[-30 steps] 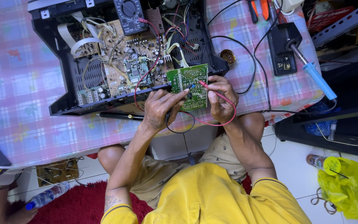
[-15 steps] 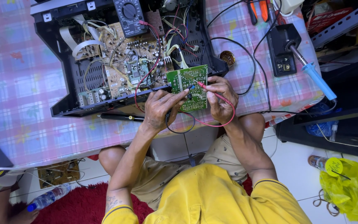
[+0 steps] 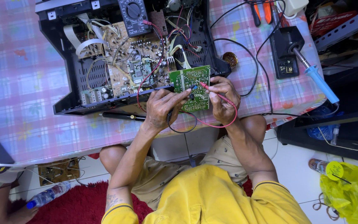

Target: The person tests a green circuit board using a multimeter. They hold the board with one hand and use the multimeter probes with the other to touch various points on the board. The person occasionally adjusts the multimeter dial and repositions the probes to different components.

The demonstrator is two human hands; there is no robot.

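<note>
A small green circuit board (image 3: pixel 192 81) stands at the near edge of an opened black electronics chassis (image 3: pixel 67 83) on a checked tablecloth. My left hand (image 3: pixel 164 108) holds a black test probe (image 3: pixel 190 92) with its tip on the board. My right hand (image 3: pixel 224 99) grips a red test probe (image 3: pixel 212 91) that also touches the board. Red and black leads loop below my hands and run up to a dark multimeter (image 3: pixel 134 16) lying on the chassis.
A soldering iron with a blue handle (image 3: pixel 318 81) rests in its black stand (image 3: pixel 284 52) at the right. Screwdrivers (image 3: pixel 262 12) lie at the top. A black pen-like tool (image 3: pixel 119 116) lies before the chassis. A yellow bag (image 3: pixel 347 188) and a plastic bottle (image 3: pixel 48 195) are on the floor.
Both hands stay on the green board with the probes; only small shifts of the probe tips and the camera show.
</note>
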